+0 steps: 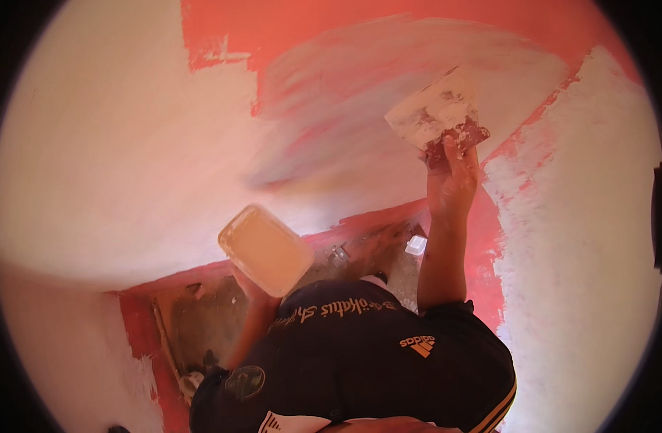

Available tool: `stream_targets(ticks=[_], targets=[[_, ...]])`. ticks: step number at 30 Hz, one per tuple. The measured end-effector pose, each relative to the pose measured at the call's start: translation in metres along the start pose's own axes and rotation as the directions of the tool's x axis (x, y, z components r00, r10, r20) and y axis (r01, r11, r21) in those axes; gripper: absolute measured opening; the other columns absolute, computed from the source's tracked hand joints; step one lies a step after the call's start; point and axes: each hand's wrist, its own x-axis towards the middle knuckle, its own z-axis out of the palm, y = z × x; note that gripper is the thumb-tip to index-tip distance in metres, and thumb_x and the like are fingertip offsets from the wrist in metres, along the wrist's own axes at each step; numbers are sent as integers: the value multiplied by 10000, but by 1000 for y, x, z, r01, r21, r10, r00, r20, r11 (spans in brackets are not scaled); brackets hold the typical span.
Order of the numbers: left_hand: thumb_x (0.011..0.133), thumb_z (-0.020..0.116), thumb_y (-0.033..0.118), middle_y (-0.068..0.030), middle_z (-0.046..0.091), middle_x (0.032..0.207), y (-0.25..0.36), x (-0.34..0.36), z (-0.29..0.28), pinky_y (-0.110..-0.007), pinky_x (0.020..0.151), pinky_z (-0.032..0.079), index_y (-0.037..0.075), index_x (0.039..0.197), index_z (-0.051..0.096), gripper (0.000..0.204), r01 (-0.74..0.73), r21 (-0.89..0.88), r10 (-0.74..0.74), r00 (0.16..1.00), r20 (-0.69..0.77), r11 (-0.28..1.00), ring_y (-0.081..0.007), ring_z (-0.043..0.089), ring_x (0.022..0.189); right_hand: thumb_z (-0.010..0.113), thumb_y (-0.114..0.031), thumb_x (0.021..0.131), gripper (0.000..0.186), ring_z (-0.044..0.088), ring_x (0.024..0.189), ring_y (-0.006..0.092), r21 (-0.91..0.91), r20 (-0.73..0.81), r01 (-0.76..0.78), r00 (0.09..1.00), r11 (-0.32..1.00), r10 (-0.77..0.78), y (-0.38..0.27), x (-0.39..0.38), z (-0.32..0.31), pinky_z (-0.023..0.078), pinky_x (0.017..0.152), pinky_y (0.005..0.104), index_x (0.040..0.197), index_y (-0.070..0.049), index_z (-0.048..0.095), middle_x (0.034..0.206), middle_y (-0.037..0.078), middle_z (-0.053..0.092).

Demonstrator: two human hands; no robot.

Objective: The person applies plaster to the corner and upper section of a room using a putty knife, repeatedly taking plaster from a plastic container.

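Note:
My right hand [455, 172] is raised and closed around the dark red handle of a wide putty knife [433, 108]. Pale filler smears its broad blade, which is up against the red wall [360, 79] or very close to it; I cannot tell which. Around the blade, a thin, streaky whitish coat lets the red show through. Lower down, my left hand [250, 287] holds up a shallow rectangular tub [266, 249] of pale filler, tilted in the view. The tub hides most of that hand's fingers.
White-coated wall [121, 159] spreads to the left, and another whitish wall [583, 216] meets it at a corner on the right. On the dirty floor [201, 317] below lie a small white object [416, 245] and bits of debris. A long thin strip [165, 339] runs along the left.

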Motion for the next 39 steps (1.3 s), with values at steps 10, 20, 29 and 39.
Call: stream_targets(ticks=[10,20,29,39], targets=[[1030,357,411,-113,636,1176,32,-22,47,-434,861,580,49,1307,521,484,61,153,-93,973,212,986,-266,657,1041,568,-28,963,146,681,907,301,-620,402,331,913,711,-74,10,-96,-1,577,831,449,1043,58,654,1078,151,678],[1020,328,554,-91,574,1315,11,3,36,-471,1032,472,108,1381,481,594,387,-376,-258,901,349,842,-277,569,1201,664,23,756,322,612,1060,347,-372,928,812,336,450,161,31,-126,15,538,855,416,1067,-37,722,1115,140,658],[1032,340,532,-119,561,1335,9,0,33,-472,1001,500,91,1389,470,582,317,-392,-268,947,174,864,-295,582,1183,649,81,733,338,613,954,336,-250,968,749,185,614,169,51,-113,18,519,790,405,1060,21,704,1040,133,644],[1020,326,578,-118,567,1320,13,10,22,-469,982,498,100,1386,479,621,342,-313,-331,939,88,886,-301,581,1168,695,51,742,312,623,946,334,-260,965,726,206,636,160,53,-118,14,534,785,412,1051,7,715,1040,131,660]])
